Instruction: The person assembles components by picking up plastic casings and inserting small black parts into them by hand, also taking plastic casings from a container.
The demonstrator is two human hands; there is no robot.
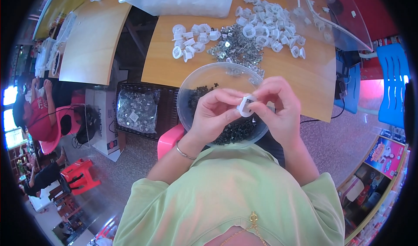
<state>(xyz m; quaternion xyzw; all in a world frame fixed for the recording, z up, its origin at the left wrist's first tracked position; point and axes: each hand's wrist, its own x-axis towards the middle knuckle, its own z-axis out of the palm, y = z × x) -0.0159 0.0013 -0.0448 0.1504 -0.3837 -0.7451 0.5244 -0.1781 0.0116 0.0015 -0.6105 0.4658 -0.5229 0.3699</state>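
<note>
While both hands meet over the bowl [191,87], a small white plastic ring [246,106] sits pinched between them — round, with a hollow middle and a short tab, pale against the dark contents below. The left hand [214,115] closes its fingertips on the ring's left edge; the right hand [278,111] closes thumb and forefinger on its right edge, so each grip is clamped on the same piece.

Under the hands, the clear round bowl holds small dark metal bits [235,133] and hangs partly over the near edge of the wooden table [313,83]. Farther back on the table lie a heap of grey metal clips [237,46] and scattered white rings [267,22], with a clear tub [183,2] behind and a clear lid [344,20] to the right. A bag of metal parts [137,109] rests in a crate below the table. The ring is held above the bowl's near right part, touching only fingers; whether anything sits inside it cannot be told.
</note>
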